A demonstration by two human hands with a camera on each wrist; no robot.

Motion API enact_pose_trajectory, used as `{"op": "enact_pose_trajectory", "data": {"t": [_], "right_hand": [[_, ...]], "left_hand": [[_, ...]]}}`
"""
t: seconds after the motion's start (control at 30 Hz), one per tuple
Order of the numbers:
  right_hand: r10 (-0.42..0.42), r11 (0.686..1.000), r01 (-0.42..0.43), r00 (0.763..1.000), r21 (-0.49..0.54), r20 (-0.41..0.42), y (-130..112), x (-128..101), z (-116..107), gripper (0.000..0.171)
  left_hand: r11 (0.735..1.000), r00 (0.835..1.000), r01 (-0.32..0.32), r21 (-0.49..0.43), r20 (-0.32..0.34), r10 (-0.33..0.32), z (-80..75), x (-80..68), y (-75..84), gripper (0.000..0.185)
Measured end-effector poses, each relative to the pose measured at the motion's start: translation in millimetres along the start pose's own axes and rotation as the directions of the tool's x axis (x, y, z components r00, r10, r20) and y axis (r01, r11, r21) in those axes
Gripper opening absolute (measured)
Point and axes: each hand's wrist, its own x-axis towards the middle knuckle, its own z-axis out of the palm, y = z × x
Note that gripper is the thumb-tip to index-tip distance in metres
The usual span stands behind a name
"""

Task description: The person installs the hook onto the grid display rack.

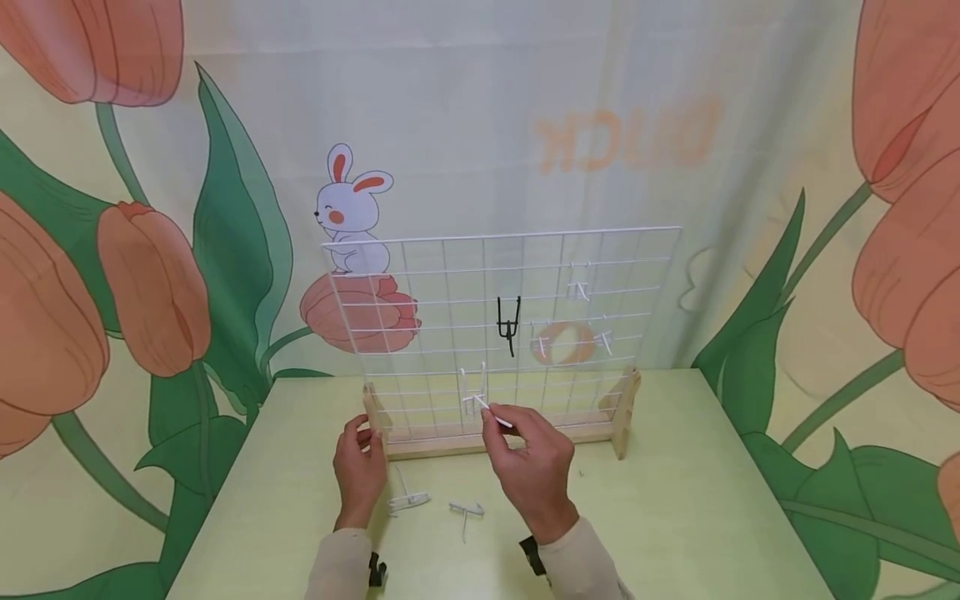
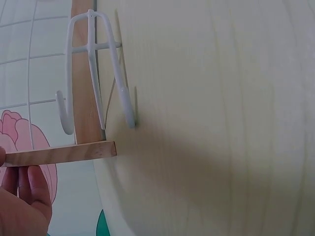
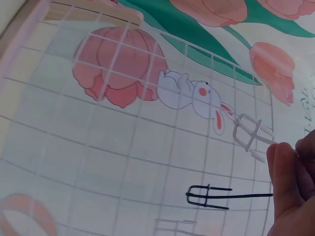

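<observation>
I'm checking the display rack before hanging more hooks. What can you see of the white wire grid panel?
The white wire grid panel is thin wire in square cells, standing upright in a light wooden base on the pale green table. One black hook and several white hooks hang on it. The right hand holds a white hook at its lower rows; the left hand grips the base's left foot.

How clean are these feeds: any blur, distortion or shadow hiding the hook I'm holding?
Head view: even light, sharp, white hook faint against the grid panel. Right wrist view: fisheye bends the wires, right hand blurred. Left wrist view: soft shadow on the table.
</observation>
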Motion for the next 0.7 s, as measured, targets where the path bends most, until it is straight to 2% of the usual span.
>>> {"op": "enact_pose_trajectory", "data": {"t": [0.2, 0.7], "right_hand": [[-0.03, 1.0, 0.03, 0.999, -0.001, -0.014, -0.9, 19.6, 4.6, 0.013], [-0.08, 0.995, 0.08, 0.997, -0.066, -0.006, 3.6, 66.7, 13.3, 0.009]], "left_hand": [[0.999, 0.999, 0.029, 0.016, 0.018, -0.029, 0.1, 0.3, -0.7, 0.035], [0.999, 0.999, 0.038, 0.014, 0.029, -0.038, -0.8, -1.2, 2.8, 0.036]]}}
